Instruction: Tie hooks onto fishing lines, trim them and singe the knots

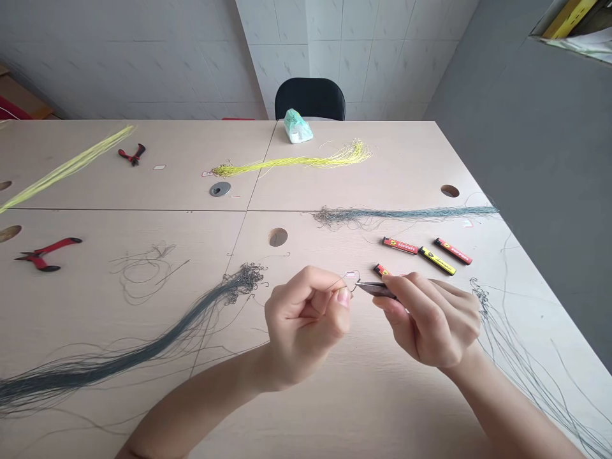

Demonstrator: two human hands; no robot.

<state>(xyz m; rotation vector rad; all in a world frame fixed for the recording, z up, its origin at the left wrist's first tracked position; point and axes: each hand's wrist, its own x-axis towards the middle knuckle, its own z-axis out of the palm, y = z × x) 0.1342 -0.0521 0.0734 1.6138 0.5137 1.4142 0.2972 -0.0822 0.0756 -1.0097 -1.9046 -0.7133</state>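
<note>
Near the middle of the head view, my left hand (306,319) pinches a thin hooked wire (354,288) between thumb and forefinger. To its right, my right hand (430,319) is closed round dark pliers (377,289), whose pointed tip meets the wire's curved end. The handles are hidden inside my palm. Left of my left hand, a dark green bundle of strands (157,341) ends in a cluster of small metal hooks (245,280). A smaller hooked bundle (526,363) spreads out beside my right wrist.
Beyond my hands lie red lighters (400,245), a yellow lighter (437,261), another green bundle (411,213) and a yellow bundle (296,161). Red-handled pliers (48,254) are at the left. A plastic packet (297,127) stands near the black chair (310,97).
</note>
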